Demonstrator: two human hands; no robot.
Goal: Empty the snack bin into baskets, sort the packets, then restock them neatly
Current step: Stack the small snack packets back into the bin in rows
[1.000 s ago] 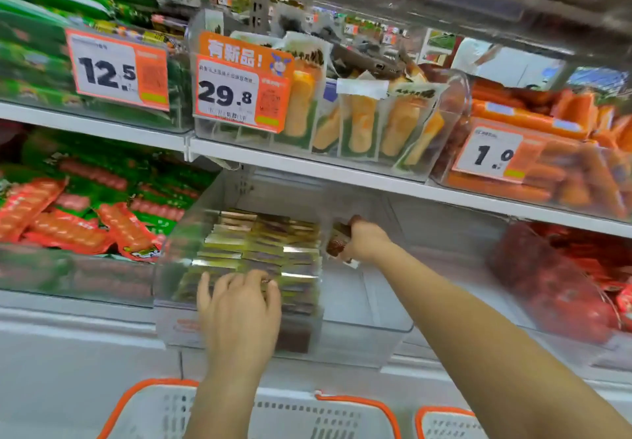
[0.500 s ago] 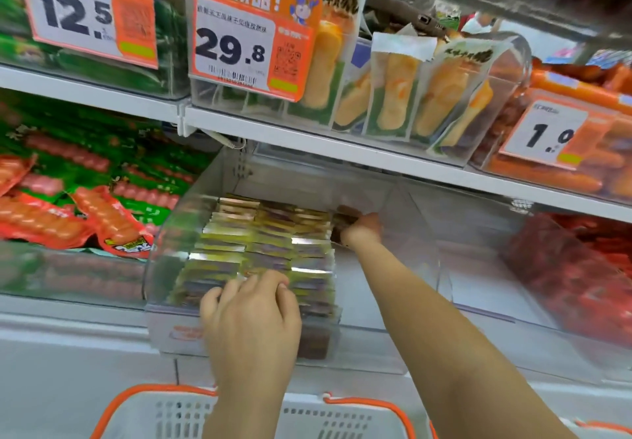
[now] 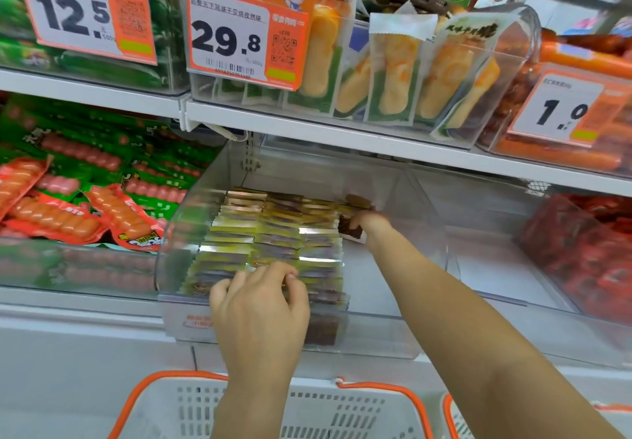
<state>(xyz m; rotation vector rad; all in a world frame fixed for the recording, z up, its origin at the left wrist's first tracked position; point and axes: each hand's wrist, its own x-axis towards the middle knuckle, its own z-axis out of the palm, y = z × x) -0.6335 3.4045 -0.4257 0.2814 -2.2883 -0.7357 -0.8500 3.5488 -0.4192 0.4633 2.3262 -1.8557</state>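
Our left hand (image 3: 260,301) presses the packet rows (image 3: 273,236) in the clear snack bin (image 3: 427,219); beyond it, our right hand (image 3: 371,223) seemingly pinches a dark packet (image 3: 349,228). We should slot it flush, upright.

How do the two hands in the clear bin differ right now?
The left hand rests at the bin's front on the stacked packets, fingers curled over them; the right hand reaches deep to the back, gripping a dark packet. Both are inside the clear bin.
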